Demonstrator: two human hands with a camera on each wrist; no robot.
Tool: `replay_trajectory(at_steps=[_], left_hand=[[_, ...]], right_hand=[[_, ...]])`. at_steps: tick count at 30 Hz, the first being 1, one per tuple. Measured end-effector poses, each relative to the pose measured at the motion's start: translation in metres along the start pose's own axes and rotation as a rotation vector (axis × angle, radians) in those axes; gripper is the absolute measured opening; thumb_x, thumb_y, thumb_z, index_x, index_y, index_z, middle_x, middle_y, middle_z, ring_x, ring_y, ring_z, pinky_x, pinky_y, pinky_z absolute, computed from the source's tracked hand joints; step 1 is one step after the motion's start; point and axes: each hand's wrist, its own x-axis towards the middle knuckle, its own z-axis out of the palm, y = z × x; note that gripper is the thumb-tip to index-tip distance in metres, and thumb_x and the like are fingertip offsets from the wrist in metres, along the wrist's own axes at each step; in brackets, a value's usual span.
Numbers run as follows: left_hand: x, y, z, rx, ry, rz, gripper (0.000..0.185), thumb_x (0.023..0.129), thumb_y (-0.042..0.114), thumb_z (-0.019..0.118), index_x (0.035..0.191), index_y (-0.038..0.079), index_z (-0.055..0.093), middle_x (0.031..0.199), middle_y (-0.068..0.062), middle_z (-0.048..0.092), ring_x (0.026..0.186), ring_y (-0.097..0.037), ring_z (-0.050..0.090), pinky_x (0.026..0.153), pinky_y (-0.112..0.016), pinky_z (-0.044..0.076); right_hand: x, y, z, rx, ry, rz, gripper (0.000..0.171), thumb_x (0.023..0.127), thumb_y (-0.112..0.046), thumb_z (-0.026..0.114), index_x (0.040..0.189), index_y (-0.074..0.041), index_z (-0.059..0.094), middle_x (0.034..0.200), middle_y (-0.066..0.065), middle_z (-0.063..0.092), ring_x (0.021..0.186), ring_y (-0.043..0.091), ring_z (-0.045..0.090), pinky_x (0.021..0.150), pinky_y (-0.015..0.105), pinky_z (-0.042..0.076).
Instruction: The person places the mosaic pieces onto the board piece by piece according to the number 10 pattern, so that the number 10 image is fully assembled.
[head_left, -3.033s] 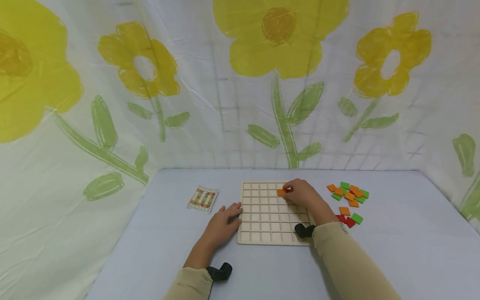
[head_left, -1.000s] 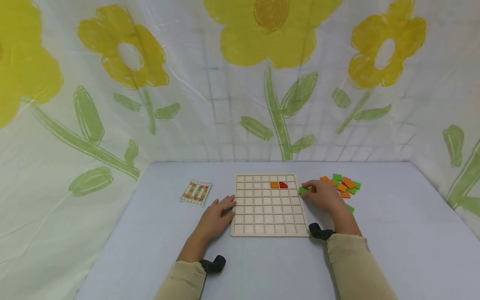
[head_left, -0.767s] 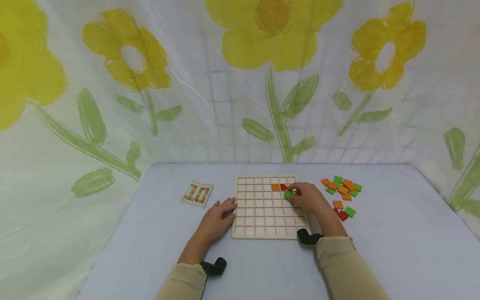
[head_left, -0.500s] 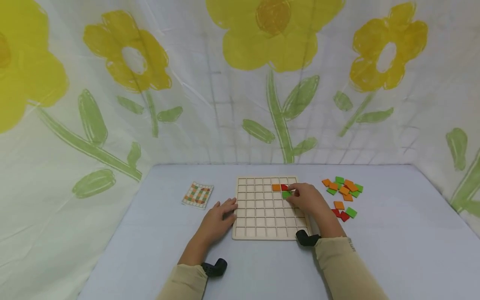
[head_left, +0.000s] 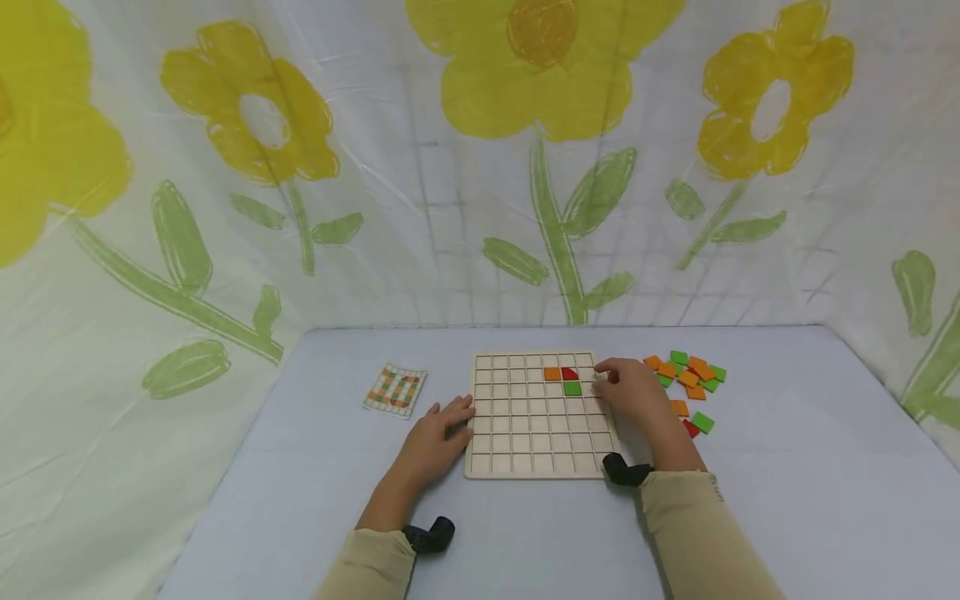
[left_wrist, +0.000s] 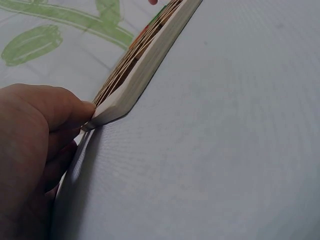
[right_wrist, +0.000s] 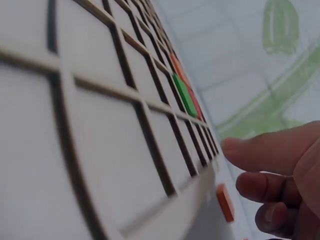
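A wooden grid board (head_left: pixel 517 433) lies flat on the table. Three tiles sit in its cells: an orange tile (head_left: pixel 552 374), a red tile (head_left: pixel 569 374) right of it, and a green tile (head_left: pixel 572 388) just below the red one. My right hand (head_left: pixel 611 375) hovers at the board's far right edge with loosely curled fingers (right_wrist: pixel 265 185) and holds nothing. The green tile (right_wrist: pixel 185 95) lies left of those fingers in the right wrist view. My left hand (head_left: pixel 450 417) rests against the board's left edge, thumb (left_wrist: pixel 75 112) touching the board (left_wrist: pixel 145 65).
A loose pile of orange, green and red tiles (head_left: pixel 690 375) lies right of the board, one orange tile (right_wrist: pixel 225 202) close beside its edge. A checked pattern card (head_left: pixel 395 389) lies to the left. Flowered cloth walls surround the pale blue table (head_left: pixel 787 467).
My right hand carried a green tile from the pile to the board, set it under the red tile, let go and drew back to the right. The left hand stayed put.
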Motion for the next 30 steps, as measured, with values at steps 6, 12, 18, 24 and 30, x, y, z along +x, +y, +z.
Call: replay_trajectory(at_steps=[6,12,18,24,30], left_hand=[[-0.001,-0.001,0.0,0.011,0.013,0.006,0.037,0.095,0.02,0.063,0.132,0.011,0.063,0.149,0.005,0.048,0.141,-0.016,0.042,0.126,-0.043,0.017],[-0.001,-0.004,0.001,0.005,0.016,0.017,0.038,0.095,0.019,0.063,0.132,0.011,0.063,0.149,0.005,0.049,0.141,-0.017,0.042,0.125,-0.044,0.018],[-0.001,-0.003,0.001,-0.008,0.014,0.009,0.038,0.095,0.019,0.063,0.132,0.01,0.063,0.149,0.005,0.049,0.141,-0.016,0.042,0.126,-0.043,0.018],[-0.001,-0.002,0.001,-0.013,0.014,0.01,0.038,0.095,0.019,0.064,0.132,0.01,0.063,0.148,0.004,0.049,0.141,-0.016,0.042,0.126,-0.043,0.017],[0.001,-0.003,0.002,-0.012,0.02,0.021,0.037,0.095,0.019,0.064,0.131,0.01,0.064,0.148,0.004,0.05,0.141,-0.016,0.042,0.126,-0.043,0.017]], right_hand=[[-0.002,0.016,-0.013,0.008,0.047,0.08,0.045,0.095,-0.023,0.061,0.135,-0.004,0.057,0.115,0.02,0.061,0.093,0.031,0.056,0.074,0.04,0.051],[0.0,0.023,-0.012,-0.063,-0.007,0.05,0.055,0.094,-0.024,0.064,0.141,0.0,0.05,0.095,0.015,0.06,0.082,0.026,0.054,0.067,0.035,0.046],[0.001,0.023,-0.009,-0.065,-0.03,0.08,0.043,0.094,-0.026,0.065,0.13,-0.004,0.06,0.107,0.018,0.062,0.089,0.028,0.056,0.073,0.04,0.05],[0.0,0.025,-0.011,-0.06,-0.006,0.096,0.04,0.092,-0.03,0.068,0.123,-0.005,0.064,0.11,0.019,0.063,0.091,0.03,0.058,0.075,0.042,0.051],[-0.002,0.02,-0.015,-0.027,-0.003,0.04,0.043,0.091,-0.037,0.068,0.124,-0.01,0.065,0.107,0.015,0.061,0.088,0.028,0.054,0.07,0.036,0.047]])
